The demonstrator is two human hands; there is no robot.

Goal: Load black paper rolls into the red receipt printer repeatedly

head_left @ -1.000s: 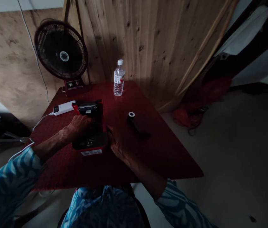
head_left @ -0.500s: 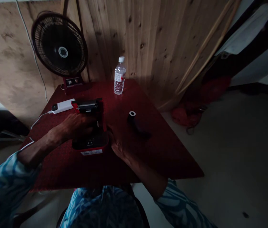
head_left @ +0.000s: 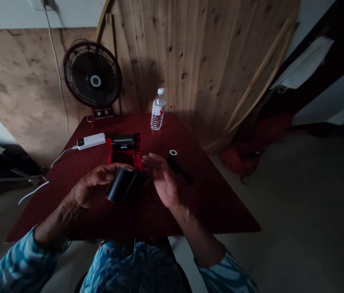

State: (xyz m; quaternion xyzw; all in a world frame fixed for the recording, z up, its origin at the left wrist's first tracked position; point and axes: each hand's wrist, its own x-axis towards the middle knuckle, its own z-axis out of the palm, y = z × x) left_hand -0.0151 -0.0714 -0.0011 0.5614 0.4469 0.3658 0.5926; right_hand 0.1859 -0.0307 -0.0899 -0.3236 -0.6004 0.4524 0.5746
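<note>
My left hand grips a black roll by its upper end, fingers and thumb around it. The roll is tilted, its pale core end facing up, in front of the printer. My right hand is raised just to the right of that roll, fingers stretched out and apart from it. Behind both hands sits a small red and black printer with its lid up; the held roll and my hands hide its front part. A second black roll with a white core ring lies to the right, partly behind my right hand.
On the dark red table stand a clear water bottle and a fan at the back. A white power bank with a cable lies left of the printer. A wooden wall rises behind.
My left hand has come up out of the printer with the black roll in it. My right hand has let go of the printer's side and opened. The view has shifted.
</note>
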